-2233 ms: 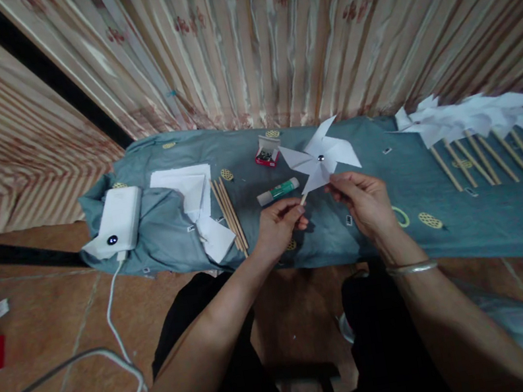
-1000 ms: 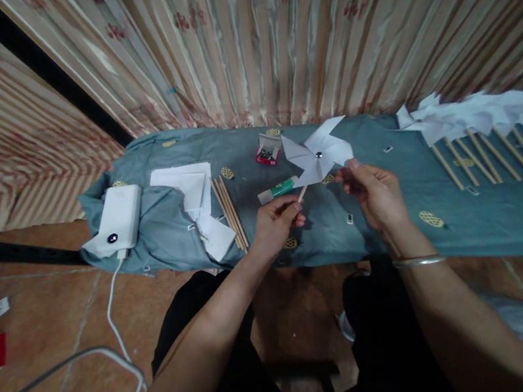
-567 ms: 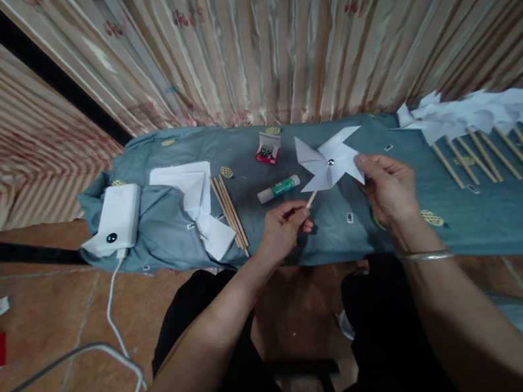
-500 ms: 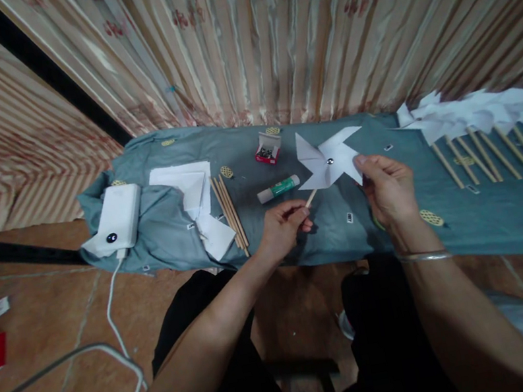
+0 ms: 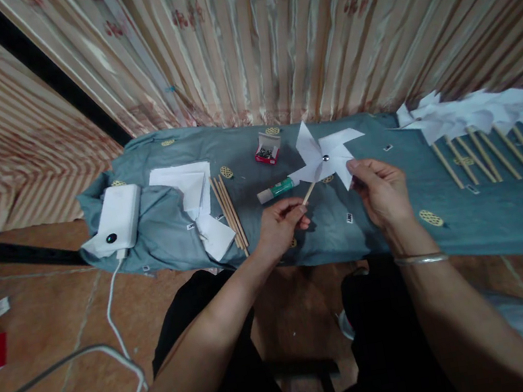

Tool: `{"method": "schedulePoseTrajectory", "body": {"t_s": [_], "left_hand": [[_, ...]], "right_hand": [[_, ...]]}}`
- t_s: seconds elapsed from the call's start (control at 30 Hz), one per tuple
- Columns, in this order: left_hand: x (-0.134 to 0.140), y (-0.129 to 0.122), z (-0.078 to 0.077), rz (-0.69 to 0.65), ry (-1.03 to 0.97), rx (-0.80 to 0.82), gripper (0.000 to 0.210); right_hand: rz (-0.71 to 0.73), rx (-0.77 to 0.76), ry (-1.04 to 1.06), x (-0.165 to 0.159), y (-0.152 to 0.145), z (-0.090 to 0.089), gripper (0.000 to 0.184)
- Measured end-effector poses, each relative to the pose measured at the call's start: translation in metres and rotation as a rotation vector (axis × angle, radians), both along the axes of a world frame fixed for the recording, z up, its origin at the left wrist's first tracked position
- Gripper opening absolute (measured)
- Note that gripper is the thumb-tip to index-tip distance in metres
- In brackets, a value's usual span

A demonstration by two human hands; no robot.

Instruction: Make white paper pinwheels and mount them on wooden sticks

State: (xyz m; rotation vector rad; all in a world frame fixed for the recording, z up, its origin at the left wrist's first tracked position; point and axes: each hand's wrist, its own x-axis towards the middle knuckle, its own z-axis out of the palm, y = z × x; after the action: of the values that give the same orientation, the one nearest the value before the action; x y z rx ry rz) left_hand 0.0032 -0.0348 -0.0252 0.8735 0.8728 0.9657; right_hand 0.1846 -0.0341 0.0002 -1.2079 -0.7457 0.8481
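A white paper pinwheel (image 5: 328, 148) with a shiny pin at its centre is held above the cloth. My left hand (image 5: 282, 224) pinches the wooden stick (image 5: 310, 194) below its blades. At the right, my right hand (image 5: 383, 189) has thumb and fingers closed at the tip of one blade. Behind the left hand lies a green and white glue stick (image 5: 281, 188), partly covered by a blade. Farther back stands an open red box (image 5: 266, 153) of small metal pins.
On the grey-green cloth (image 5: 373, 237), several finished pinwheels (image 5: 478, 113) lie in a row at the right. Left of my hands are loose wooden sticks (image 5: 229, 215) and white paper sheets (image 5: 184, 182). A white power bank (image 5: 118, 213) with a cable sits at the left end. Pleated curtains (image 5: 236, 46) hang behind.
The pinwheel's blades have turned about the pin, and its head has shifted slightly left. My right hand has moved a little left with it; the left hand stays almost in place.
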Motion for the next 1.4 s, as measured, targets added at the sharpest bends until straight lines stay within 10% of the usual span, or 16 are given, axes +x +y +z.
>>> {"method": "schedulePoseTrajectory", "body": {"t_s": [1.4], "left_hand": [[0.003, 0.002, 0.007, 0.049, -0.015, -0.03, 0.012]], "right_hand": [[0.102, -0.056, -0.115, -0.019, -0.005, -0.003, 0.033]]}}
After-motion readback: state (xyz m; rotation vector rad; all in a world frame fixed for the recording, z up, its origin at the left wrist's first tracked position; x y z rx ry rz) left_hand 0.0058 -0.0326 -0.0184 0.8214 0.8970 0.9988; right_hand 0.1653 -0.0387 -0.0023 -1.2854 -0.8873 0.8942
